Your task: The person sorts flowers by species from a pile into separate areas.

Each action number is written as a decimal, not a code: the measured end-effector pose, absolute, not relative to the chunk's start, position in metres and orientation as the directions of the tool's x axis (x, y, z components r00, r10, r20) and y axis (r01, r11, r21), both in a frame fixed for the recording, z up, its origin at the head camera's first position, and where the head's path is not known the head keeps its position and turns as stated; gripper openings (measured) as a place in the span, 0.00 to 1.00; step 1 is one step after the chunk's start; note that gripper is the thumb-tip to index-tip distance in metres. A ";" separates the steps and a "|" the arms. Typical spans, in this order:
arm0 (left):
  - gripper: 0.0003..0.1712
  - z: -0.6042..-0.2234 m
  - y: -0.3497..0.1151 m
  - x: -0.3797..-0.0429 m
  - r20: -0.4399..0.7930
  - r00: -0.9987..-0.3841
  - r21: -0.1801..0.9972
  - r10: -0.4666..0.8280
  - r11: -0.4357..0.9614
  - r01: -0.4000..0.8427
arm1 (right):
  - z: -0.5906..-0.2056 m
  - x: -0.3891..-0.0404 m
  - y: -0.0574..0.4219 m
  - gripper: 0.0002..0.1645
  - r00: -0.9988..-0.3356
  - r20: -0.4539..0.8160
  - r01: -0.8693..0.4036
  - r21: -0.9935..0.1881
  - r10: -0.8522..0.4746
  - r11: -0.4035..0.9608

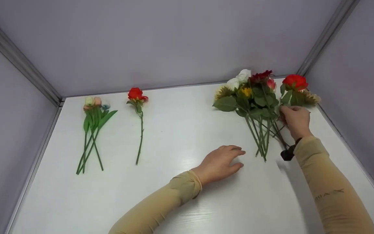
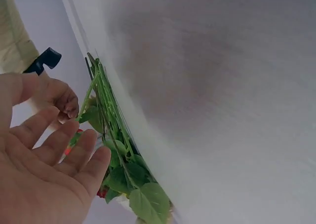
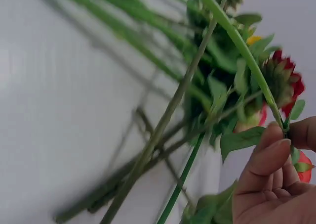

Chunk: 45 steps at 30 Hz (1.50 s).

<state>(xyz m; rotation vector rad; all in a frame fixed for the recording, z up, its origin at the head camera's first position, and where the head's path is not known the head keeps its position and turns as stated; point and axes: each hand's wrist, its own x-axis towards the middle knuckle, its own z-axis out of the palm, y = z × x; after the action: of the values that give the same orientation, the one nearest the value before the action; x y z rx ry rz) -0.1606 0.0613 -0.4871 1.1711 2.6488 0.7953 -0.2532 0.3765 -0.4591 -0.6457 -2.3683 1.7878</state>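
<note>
My right hand (image 1: 296, 121) pinches the green stem (image 3: 247, 53) of a red rose (image 1: 295, 82) between thumb and fingers, at the right side of the flower pile. Part of that bloom shows just past the fingers in the right wrist view. Beside it lies a bunch of mixed flowers with white roses (image 1: 239, 79), a dark red flower (image 1: 261, 76), a yellow flower (image 1: 246, 92) and a pink bud (image 1: 271, 84), stems pointing toward me. Left of those stems, my left hand (image 1: 221, 163) hovers low over the table, fingers spread, holding nothing.
On the left of the white table (image 1: 174, 136) lie several tulips (image 1: 93, 113) with crossed stems. A red rose with a single long stem (image 1: 141, 136) lies to their right. Grey walls (image 1: 174, 42) enclose the table at the back and both sides.
</note>
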 end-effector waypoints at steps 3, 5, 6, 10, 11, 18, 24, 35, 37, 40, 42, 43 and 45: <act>0.22 -0.489 0.050 -0.166 0.011 -0.787 0.730 0.617 0.533 0.428 | -0.456 -0.252 0.353 0.15 -0.929 -0.134 0.224 -0.945 0.344 0.238; 0.22 -0.492 0.042 -0.171 -0.035 -0.828 0.828 0.559 0.480 0.289 | -0.452 -0.250 0.332 0.15 -0.949 -0.112 0.194 -0.945 0.296 0.263; 0.22 -0.493 0.038 -0.173 -0.058 -0.841 0.862 0.537 0.452 0.229 | -0.452 -0.250 0.321 0.15 -0.958 -0.105 0.179 -0.946 0.268 0.270; 0.23 -0.498 0.020 -0.179 -0.117 -0.866 0.927 0.486 0.367 0.081 | -0.454 -0.247 0.272 0.17 -0.985 -0.082 0.122 -0.952 0.149 0.282; 0.24 -0.498 0.016 -0.180 -0.132 -0.867 0.936 0.481 0.348 0.051 | -0.454 -0.246 0.259 0.18 -0.989 -0.079 0.111 -0.954 0.124 0.278; 0.22 -0.500 -0.020 -0.176 -0.209 -0.859 0.973 0.468 0.192 -0.132 | -0.453 -0.242 0.193 0.17 -0.999 -0.039 0.037 -0.973 -0.004 0.230; 0.21 -0.503 -0.043 -0.172 -0.178 -0.872 0.983 0.455 0.053 -0.173 | -0.446 -0.241 0.160 0.15 -0.998 -0.002 -0.012 -0.980 -0.070 0.199; 0.17 -0.503 -0.049 -0.168 -0.184 -0.877 0.978 0.443 -0.004 -0.208 | -0.449 -0.240 0.145 0.13 -0.995 -0.003 -0.015 -0.984 -0.103 0.177; 0.17 -0.504 -0.048 -0.168 -0.183 -0.879 0.978 0.440 -0.006 -0.207 | -0.450 -0.240 0.145 0.13 -0.994 -0.013 -0.004 -0.987 -0.106 0.161; 0.17 -0.506 -0.047 -0.168 -0.185 -0.883 0.978 0.432 -0.007 -0.208 | -0.451 -0.239 0.147 0.12 -0.992 -0.039 0.025 -0.992 -0.120 0.121; 0.16 -0.505 -0.047 -0.168 -0.186 -0.887 0.978 0.424 -0.002 -0.206 | -0.452 -0.237 0.148 0.13 -0.987 -0.063 0.053 -0.996 -0.145 0.073; 0.15 -0.505 -0.047 -0.168 -0.187 -0.889 0.979 0.419 0.003 -0.205 | -0.452 -0.237 0.149 0.14 -0.985 -0.075 0.067 -0.996 -0.156 0.051; 0.15 -0.504 -0.046 -0.168 -0.194 -0.891 0.978 0.410 0.011 -0.207 | -0.452 -0.235 0.150 0.17 -0.979 -0.094 0.095 -0.995 -0.182 0.001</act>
<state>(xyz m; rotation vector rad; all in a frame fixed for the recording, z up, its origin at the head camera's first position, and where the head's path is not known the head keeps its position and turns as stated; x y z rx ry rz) -0.1677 -0.0465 -0.5039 0.2075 1.8681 1.9331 -0.2350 0.1499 -0.4522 0.1042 -2.3504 2.3685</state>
